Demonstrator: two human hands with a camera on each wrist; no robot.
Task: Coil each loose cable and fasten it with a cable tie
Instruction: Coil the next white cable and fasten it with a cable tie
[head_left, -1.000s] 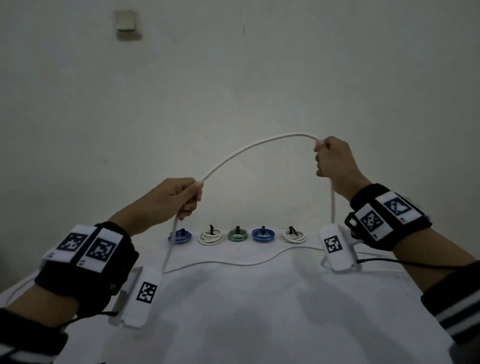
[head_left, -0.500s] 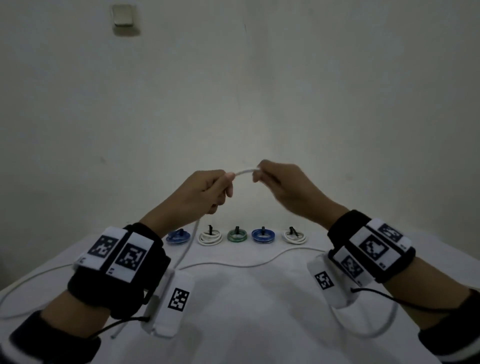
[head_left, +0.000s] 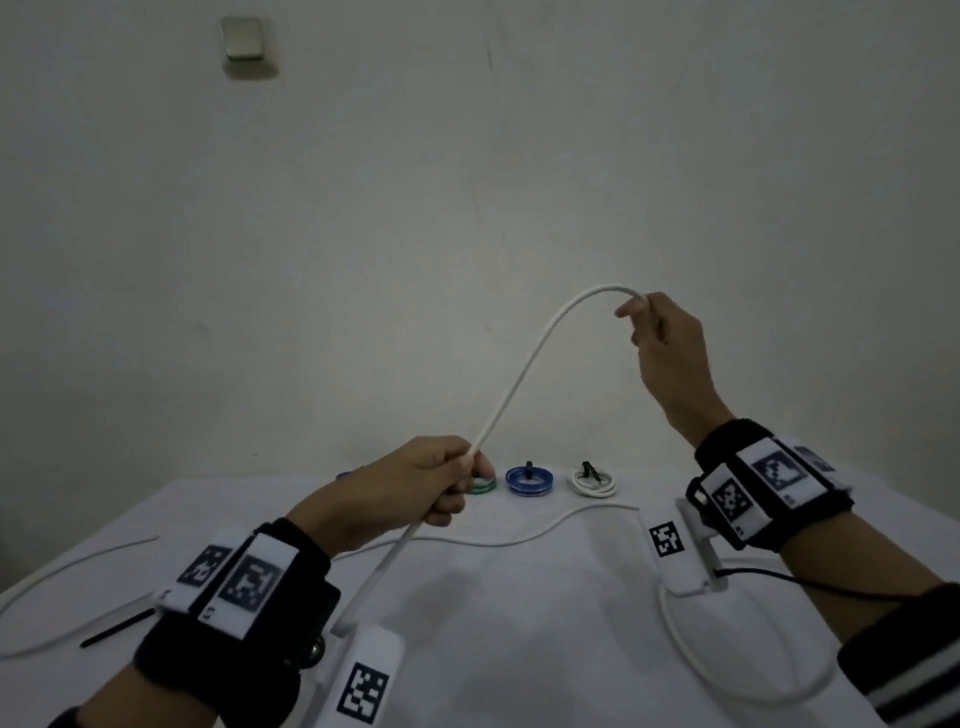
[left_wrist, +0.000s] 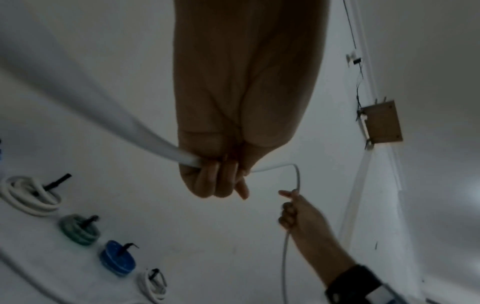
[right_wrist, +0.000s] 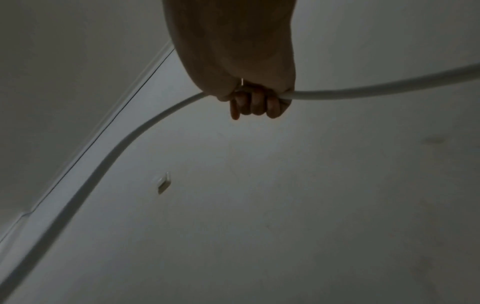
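Observation:
A long white cable (head_left: 524, 364) arches through the air between my two hands. My left hand (head_left: 415, 488) grips it low, just above the table's far edge; the fingers curl round it in the left wrist view (left_wrist: 215, 181). My right hand (head_left: 662, 332) holds the cable high at the right, fingers wrapped round it (right_wrist: 259, 98). From the right hand the cable drops behind the wrist and loops on the cloth (head_left: 727, 670). A loose black cable tie (head_left: 117, 629) lies at the left near my left wrist.
Tied coils stand in a row at the table's back edge: green (head_left: 483, 484), blue (head_left: 530, 480), white (head_left: 592, 480), each with a black tie. More slack white cable (head_left: 519, 540) snakes across the white cloth. A wall rises right behind the table.
Half a second ago my hands were close together at the centre on a short span. Now the right hand has gone up and right, the left has dropped, and a long arc spans them.

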